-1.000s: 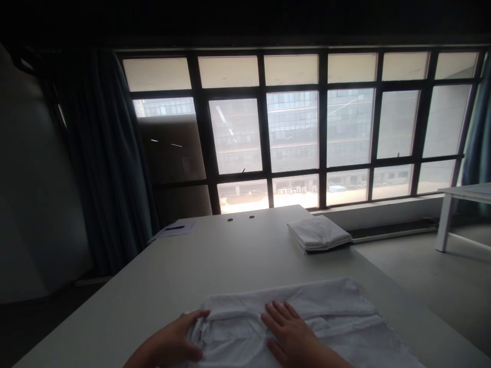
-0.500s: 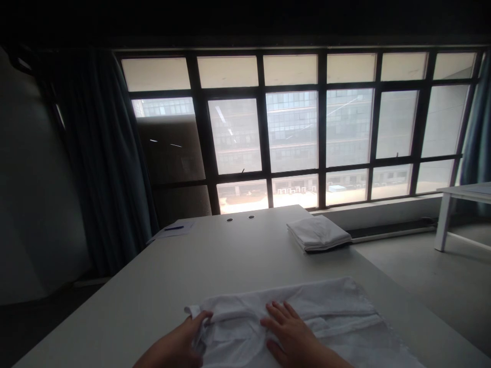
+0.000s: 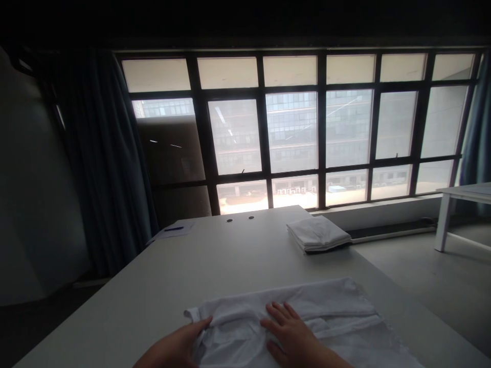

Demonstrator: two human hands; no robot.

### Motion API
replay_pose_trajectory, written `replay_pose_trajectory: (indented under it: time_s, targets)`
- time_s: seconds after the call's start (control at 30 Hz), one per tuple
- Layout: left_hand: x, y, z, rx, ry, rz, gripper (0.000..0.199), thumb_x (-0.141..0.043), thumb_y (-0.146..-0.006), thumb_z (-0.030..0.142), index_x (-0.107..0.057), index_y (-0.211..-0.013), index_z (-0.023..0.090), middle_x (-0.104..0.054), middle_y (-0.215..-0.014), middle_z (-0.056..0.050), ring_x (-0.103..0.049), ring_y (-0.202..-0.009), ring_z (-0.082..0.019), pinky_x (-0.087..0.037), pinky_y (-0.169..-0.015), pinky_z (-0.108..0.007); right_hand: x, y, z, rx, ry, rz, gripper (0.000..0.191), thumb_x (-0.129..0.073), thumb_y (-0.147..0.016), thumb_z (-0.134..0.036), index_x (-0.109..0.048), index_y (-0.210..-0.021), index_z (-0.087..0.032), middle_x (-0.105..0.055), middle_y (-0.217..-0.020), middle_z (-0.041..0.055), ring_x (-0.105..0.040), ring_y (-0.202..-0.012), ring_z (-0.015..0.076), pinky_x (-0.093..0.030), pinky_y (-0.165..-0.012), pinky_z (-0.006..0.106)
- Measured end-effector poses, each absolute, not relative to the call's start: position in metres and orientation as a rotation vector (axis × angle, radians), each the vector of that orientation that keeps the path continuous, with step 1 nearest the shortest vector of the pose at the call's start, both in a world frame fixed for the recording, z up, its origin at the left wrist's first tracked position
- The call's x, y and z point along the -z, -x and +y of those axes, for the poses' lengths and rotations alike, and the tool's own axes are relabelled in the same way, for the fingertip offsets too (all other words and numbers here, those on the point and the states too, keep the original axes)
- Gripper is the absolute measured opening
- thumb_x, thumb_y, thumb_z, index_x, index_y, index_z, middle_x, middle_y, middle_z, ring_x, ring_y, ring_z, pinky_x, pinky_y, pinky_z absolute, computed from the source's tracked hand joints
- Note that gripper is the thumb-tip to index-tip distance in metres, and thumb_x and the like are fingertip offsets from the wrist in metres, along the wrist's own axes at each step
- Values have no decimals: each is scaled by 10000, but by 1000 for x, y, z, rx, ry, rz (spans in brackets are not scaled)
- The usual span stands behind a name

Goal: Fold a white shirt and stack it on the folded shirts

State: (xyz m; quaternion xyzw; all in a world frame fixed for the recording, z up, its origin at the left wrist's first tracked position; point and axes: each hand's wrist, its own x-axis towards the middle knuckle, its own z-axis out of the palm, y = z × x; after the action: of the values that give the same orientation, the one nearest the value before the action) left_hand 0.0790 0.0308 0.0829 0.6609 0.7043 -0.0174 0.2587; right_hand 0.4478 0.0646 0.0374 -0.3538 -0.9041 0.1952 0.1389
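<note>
A white cloth (image 3: 322, 301) lies partly folded and wrinkled on the near part of the white table (image 3: 226, 260). At the cloth's left edge is my left hand (image 3: 180, 342), its thumb on top of the fabric and the other fingers hidden beneath or behind the edge, gripping it. My right hand (image 3: 291, 332) rests palm down on the middle of the cloth, fingers spread.
A folded stack of white cloth (image 3: 318, 232) sits near the table's right edge, with something dark under it. Papers with a pen (image 3: 174, 228) lie at the far left. Another white table (image 3: 445, 214) stands at right. Windows and curtains are beyond.
My left hand has shifted very slightly at the cloth's left edge. My right hand has stayed where it was.
</note>
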Motion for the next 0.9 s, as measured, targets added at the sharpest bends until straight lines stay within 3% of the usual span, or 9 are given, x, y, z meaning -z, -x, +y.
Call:
replay_pose_trajectory:
  time_s: [0.17, 0.3, 0.4, 0.53, 0.63, 0.77, 0.9]
  targets:
    - [-95, -92, 23, 62, -1856, 1927, 1097, -799, -459, 234, -464, -1503, 208, -366, -1625, -74, -397, -1455, -297, -298, -1195, -297, -44, -444, 62, -568, 1066, -2568, 470, -518, -962, -468, -542, -1421, -365, -408, -1594, 51, -337, -1474, 308, -197, -1220, 527]
    - [-99, -97, 19, 89, -1866, 1912, 1096, -757, -497, 241, -403, -1531, 163, -211, -1681, -98, -348, -1482, -295, -278, -1209, -312, -51, -431, 56, -425, 1115, -2432, 366, -436, -986, -291, -652, -1282, -303, -584, -1435, 63, -493, -1345, 251, -331, -1160, 435]
    - [-96, -93, 21, 51, -1888, 1872, 1086, -765, -499, 253, -411, -1518, 130, -218, -1675, -129, -355, -1474, -317, -270, -1214, -337, -47, -424, 54, -443, 1051, -2454, 374, -562, -918, -319, -641, -1282, -278, -622, -1377, 57, -491, -1332, 264, -298, -1182, 430]
    - [-92, -85, 24, -85, -1912, 1807, 944, -745, -513, 239, -520, -1429, 209, -396, -1596, -85, -481, -1379, -306, -355, -1158, -319, -36, -423, 57, -595, 1029, -2543, 652, -605, -892, -482, -465, -1487, -255, -468, -1552, 78, -363, -1443, 332, -184, -1229, 516]
    - [-95, -83, 24, -173, -1926, 1740, 822, -717, -523, 226, -584, -1334, 254, -519, -1484, -50, -573, -1269, -291, -448, -1062, -300, -36, -428, 60, -618, 1002, -2581, 832, -646, -832, -608, -389, -1539, -254, -384, -1603, 100, -350, -1445, 364, -192, -1219, 540]
    - [-97, -84, 24, -137, -1851, 1761, 902, -760, -493, 243, -555, -1371, 258, -452, -1549, -65, -557, -1295, -323, -440, -1086, -347, -53, -430, 64, -616, 1016, -2592, 1002, -698, -714, -742, -399, -1537, -255, -417, -1579, 128, -392, -1405, 402, -235, -1193, 563]
    - [-90, -79, 27, -108, -1837, 1760, 994, -784, -479, 242, -506, -1433, 234, -337, -1627, -108, -526, -1338, -340, -418, -1121, -392, -70, -419, 67, -644, 981, -2596, 1218, -733, -640, -778, -230, -1602, -226, -317, -1626, 159, -269, -1477, 416, -157, -1222, 565]
